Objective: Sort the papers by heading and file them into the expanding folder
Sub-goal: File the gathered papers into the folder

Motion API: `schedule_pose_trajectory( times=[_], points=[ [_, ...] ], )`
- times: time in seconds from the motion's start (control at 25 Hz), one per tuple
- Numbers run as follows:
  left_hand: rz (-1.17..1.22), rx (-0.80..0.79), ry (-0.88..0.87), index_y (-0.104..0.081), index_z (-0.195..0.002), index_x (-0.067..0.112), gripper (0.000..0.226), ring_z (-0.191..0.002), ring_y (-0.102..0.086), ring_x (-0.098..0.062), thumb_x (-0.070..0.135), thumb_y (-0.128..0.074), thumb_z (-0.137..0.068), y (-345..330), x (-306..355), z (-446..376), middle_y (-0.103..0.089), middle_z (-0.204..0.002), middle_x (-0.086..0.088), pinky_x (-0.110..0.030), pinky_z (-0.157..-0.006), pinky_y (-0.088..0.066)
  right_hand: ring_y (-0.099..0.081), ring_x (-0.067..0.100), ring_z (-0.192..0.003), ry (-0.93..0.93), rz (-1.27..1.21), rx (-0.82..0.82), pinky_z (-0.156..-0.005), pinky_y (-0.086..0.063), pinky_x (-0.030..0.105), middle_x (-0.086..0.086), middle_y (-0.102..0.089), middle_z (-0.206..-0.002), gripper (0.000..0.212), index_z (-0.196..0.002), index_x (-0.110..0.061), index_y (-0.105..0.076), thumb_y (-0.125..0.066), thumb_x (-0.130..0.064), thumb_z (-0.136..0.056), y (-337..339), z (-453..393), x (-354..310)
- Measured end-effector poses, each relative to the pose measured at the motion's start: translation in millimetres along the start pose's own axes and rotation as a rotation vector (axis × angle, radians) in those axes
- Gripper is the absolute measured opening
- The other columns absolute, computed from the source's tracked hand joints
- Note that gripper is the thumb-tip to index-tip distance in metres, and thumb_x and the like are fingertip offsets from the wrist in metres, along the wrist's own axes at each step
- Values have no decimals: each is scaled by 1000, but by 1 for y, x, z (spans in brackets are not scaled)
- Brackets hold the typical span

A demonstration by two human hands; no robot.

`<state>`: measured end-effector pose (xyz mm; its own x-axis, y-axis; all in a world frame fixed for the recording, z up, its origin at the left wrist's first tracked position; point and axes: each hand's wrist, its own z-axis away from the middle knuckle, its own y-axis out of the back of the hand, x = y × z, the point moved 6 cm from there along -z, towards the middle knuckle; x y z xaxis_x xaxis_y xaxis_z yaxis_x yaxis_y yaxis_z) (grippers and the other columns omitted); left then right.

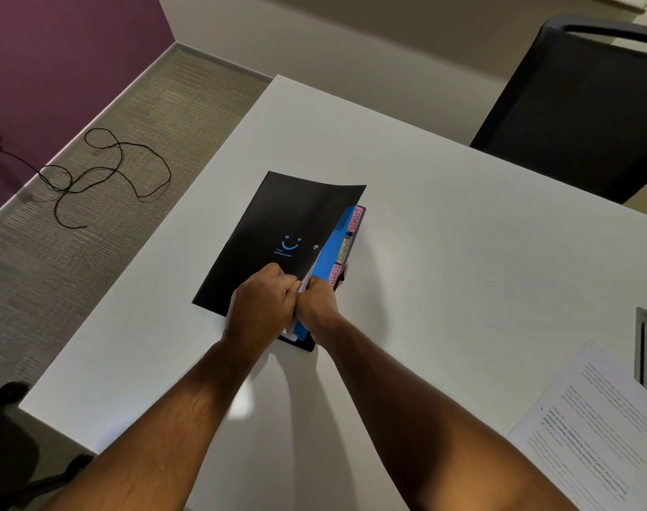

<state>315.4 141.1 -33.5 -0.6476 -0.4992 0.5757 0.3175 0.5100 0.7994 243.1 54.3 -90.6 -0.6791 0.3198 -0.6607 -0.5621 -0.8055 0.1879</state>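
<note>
A black expanding folder (277, 223) with a blue smiley on its cover lies in the middle of the white table (443, 234). Its cover is lifted a little on the right, showing blue dividers (336, 239) with pink and yellow heading tabs (355, 219). My left hand (263, 300) grips the folder's near edge together with a white paper (304, 285) that sticks out of a pocket. My right hand (320, 302) is pressed against the left one, fingers closed on the same paper. Most of the paper is hidden inside the folder.
Printed sheets (594, 429) lie at the table's right near edge, beside a grey device edge (646, 344). A black mesh chair (580, 105) stands behind the table at the right. A black cable (104, 171) is coiled on the carpet to the left.
</note>
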Motion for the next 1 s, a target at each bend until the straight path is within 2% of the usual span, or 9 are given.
schedule_pose_trajectory(
  times=[0.16,0.28,0.4,0.56,0.72,0.84,1.0],
  points=[
    [-64,-39,-2,-75,-85,3,19,-65,-67,-23,20,-71,-92,-6,0,1,-69,-78,-13,-40,-64,-63,-69,25,-110,-5,83,-92,-96,-61,43,5,-60,-112,16,-117,-16,-52,-58,-24,-104,3,-1,8],
    [-140,-118,-24,-76,-91,5,23,-67,-68,-18,27,-70,-94,-19,-3,3,-69,-82,-11,-37,-67,-63,-75,25,-101,26,166,-139,-88,-64,42,12,-68,-116,20,-119,-11,-56,-58,-22,-103,11,2,20],
    [-184,-162,-17,-73,-93,7,25,-70,-68,-16,32,-71,-92,-31,0,6,-69,-85,-9,-33,-65,-62,-77,26,-97,81,192,-140,-87,-65,41,13,-73,-111,22,-119,-9,-60,-58,-23,-103,24,12,29],
    [-288,-229,-7,-70,-100,11,24,-83,-68,-16,33,-72,-91,-42,11,10,-68,-95,-7,-29,-69,-60,-75,17,-91,71,226,-133,-69,-59,24,10,-73,-114,23,-123,-14,-58,-59,-23,-102,44,35,51],
    [-291,-285,15,-67,-107,11,27,-91,-64,-17,31,-74,-90,-56,14,21,-65,-102,-7,-30,-73,-58,-73,11,-78,61,200,-127,-76,-57,29,4,-77,-102,25,-125,-18,-59,-59,-20,-100,66,62,85],
    [-280,-306,32,-69,-101,9,22,-84,-64,-19,28,-73,-90,-68,15,34,-65,-95,-8,-31,-68,-58,-76,14,-82,68,211,-103,-85,-59,36,1,-78,-99,22,-119,-24,-61,-57,-23,-98,85,79,110],
    [-314,-322,-42,-71,-92,8,11,-82,-70,-25,17,-74,-89,-87,40,53,-69,-89,-11,-36,-67,-63,-74,13,-88,88,311,-55,-89,-58,36,-3,-77,-96,27,-117,-33,-62,-51,-33,-93,116,102,144]
  ],
)
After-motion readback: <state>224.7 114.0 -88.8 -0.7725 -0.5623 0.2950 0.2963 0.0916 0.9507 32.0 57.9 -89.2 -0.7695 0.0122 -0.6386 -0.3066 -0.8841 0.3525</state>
